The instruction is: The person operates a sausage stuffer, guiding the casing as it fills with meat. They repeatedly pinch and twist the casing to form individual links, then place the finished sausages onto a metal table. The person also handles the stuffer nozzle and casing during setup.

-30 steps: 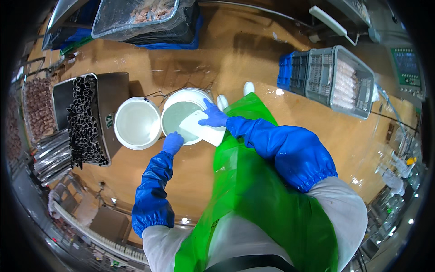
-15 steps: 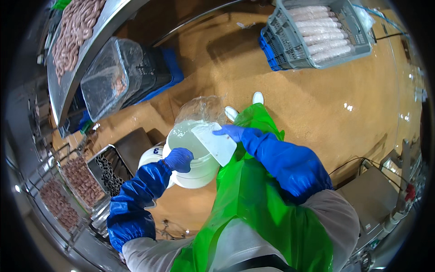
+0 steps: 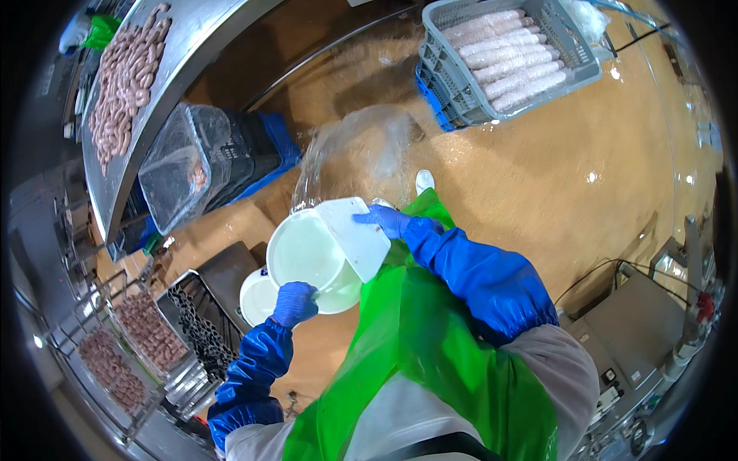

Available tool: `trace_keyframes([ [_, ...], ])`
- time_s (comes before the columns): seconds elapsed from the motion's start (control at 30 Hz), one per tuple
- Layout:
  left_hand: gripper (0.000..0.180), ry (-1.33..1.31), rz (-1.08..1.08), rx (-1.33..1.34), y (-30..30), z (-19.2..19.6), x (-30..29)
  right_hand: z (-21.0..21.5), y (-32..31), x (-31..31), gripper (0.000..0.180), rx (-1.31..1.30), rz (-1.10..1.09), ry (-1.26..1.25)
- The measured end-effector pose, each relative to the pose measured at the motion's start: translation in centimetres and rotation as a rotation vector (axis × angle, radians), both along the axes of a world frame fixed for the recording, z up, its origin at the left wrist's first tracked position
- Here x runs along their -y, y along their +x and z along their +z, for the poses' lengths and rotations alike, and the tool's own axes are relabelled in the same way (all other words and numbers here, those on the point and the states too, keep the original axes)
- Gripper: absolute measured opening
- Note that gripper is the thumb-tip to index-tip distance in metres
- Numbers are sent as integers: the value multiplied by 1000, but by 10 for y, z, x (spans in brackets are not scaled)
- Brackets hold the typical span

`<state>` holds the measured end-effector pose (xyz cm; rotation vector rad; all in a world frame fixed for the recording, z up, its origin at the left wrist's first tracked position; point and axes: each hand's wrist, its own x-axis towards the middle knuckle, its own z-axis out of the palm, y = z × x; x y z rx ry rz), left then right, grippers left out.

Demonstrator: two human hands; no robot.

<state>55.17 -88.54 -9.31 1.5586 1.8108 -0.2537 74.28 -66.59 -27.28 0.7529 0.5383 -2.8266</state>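
Tipped forward in front of my apron is a white bucket [image 3: 304, 250], its inside pale and mostly empty-looking. My left hand [image 3: 294, 303], in a blue glove, is closed on its near rim. A flat white plastic board [image 3: 352, 237] with a slanted edge leans across the bucket's right rim. The gloved fingers of my right hand [image 3: 384, 220] pinch the board by its right side. Clear water [image 3: 355, 157] spreads over the floor beyond the bucket. A second white bucket [image 3: 260, 298] stands just left of the first, partly hidden behind it.
A steel table [image 3: 173, 54] bears a heap of sausages [image 3: 132, 84] at the far left. Below it stands a plastic-lined bin [image 3: 184, 165]. Far right, a grey crate [image 3: 453, 84] holds wrapped rolls. Trays of sausages [image 3: 150, 330] sit on a rack at left.
The bucket has tilted away from me, and the water it held has poured onto the floor in a wide sheet. Both hands have kept their holds.
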Motion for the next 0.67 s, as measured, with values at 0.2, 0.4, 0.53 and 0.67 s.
trace_keyframes([
  [0.2,18,117,324,-85,-12,17,38,32,-41,16,44,-22,126,-21],
  [0.4,16,83,464,-176,10,-10,81,33,-78,64,45,-13,209,-81],
  [0.53,17,65,595,-224,5,-28,84,22,-113,78,45,-43,264,84],
  [0.67,20,126,670,-214,3,-65,75,-2,-141,83,47,-14,369,322],
])
